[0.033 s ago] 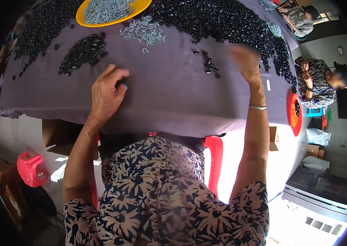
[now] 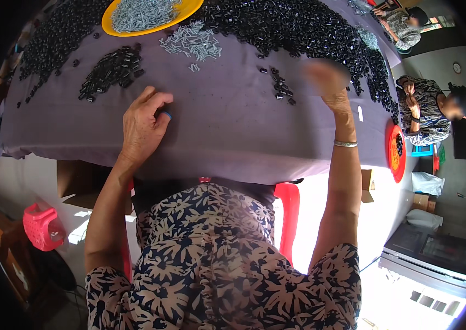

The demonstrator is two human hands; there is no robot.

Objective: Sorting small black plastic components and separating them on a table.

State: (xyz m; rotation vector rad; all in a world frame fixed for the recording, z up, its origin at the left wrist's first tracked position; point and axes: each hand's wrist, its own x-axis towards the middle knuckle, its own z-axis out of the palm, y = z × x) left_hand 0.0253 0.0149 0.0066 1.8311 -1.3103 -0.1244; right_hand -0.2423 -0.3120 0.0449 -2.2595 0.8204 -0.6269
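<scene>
Purple-grey tablecloth [image 2: 216,132], loose parts, plenty of ways to mix them up

Far left, we have a broad black heap [image 2: 62,38] with stragglers trailing across the cloth; a tug on the fabric could scatter those. Next comes a smaller black cluster [image 2: 113,71], and just below and right of it, the left hand [image 2: 145,121]: fingers half-curled, thumb apart, nothing showing in them, though we can't see into the palm. If that forearm drags, cluster and cloth could shift together.

Above sits the yellow plate [image 2: 191,9] of silvery screws, with loose screws [image 2: 193,43] spilled just below its rim. We reckon a careless sweep could send them into the big black heap [image 2: 277,27] close by, leaving us sorting.

Over to the right: a little black group [image 2: 281,86] lies apart, and the right hand [image 2: 329,80] is beside it, at the heap's edge. Its fingers are a blur; we can't tell their opening or whether they hold anything. A hasty grab there could pull down extra pieces. Farthest right, the red dish [image 2: 398,171] sits near the table's side, where a bump might tip it.
</scene>
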